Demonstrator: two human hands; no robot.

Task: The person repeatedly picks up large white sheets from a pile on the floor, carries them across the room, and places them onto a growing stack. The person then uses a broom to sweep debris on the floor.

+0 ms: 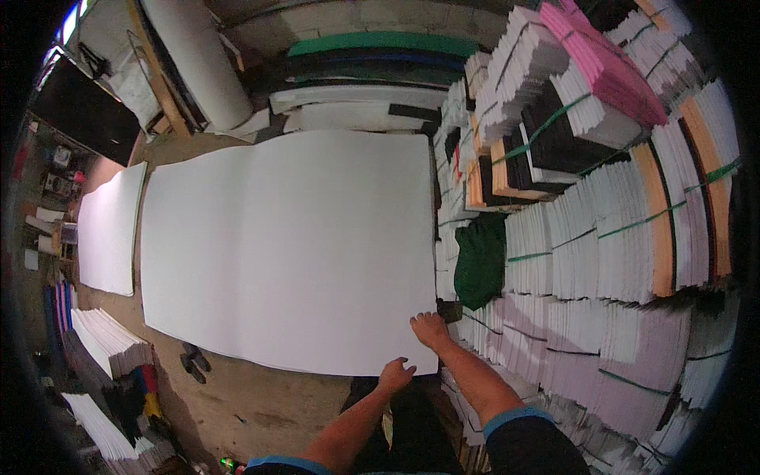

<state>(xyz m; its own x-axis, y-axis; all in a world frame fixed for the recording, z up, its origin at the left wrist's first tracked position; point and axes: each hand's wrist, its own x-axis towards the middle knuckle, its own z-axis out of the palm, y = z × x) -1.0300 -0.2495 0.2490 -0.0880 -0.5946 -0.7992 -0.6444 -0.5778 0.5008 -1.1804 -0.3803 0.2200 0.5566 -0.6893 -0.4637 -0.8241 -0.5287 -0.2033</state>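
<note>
White and broad, the sheet [289, 253] lies flat in the middle of the room, and from where I stand its far edge looks slightly wavy. Someone reaches over its near right corner with both arms, black sleeves [518, 418] ending in blue hems. The left grip [394, 375] is at the near edge, fingers loosely bent and thumb raised; I cannot tell whether it pinches the sheet. The right grip [431, 329] is at the right edge, a little farther off, fingers curled down; whether they close on the edge I cannot tell either.

Left of the sheet, across a narrow gap, lies a smaller white panel [109, 229]. Nearer on that side a white stack [111, 340] leans beside the brown floor [237, 404], where a pair of small dark things [195, 362] lies. At the far left a big white roll [198, 63] stands tilted next to a wooden post [162, 67].

Along the right, strapped bundles [594, 206] are piled high, a pink bundle [606, 59] on top and a dark green cloth [480, 261] hanging against them.
</note>
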